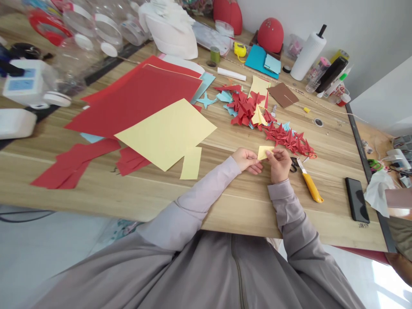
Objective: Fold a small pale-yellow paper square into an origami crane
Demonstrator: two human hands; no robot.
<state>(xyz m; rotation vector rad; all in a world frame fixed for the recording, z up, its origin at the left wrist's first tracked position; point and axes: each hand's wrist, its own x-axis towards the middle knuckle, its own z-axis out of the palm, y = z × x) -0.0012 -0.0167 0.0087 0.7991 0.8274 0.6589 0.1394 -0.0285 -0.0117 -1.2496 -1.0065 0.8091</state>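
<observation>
A small piece of yellow paper (264, 152) is pinched between my two hands just above the wooden table. My left hand (248, 160) grips its left edge, fingers together. At its right side, my right hand (279, 165) holds it between thumb and fingers. Beyond my hands lies a heap of folded red paper stars (243, 107), with a yellow folded piece (259, 116) on it. More red stars (289, 139) form a row toward the right. To my left rest a large yellow sheet (167, 133) and a yellow strip (192, 164).
Right of my hands are a yellow-handled utility knife (312, 186), partly hidden black scissors (293, 165) and a phone (357, 199). Large red sheets (135, 94) and red strips (74, 165) lie left. Bottles (107, 25) stand at the back left. Another person's arm shows at the right edge.
</observation>
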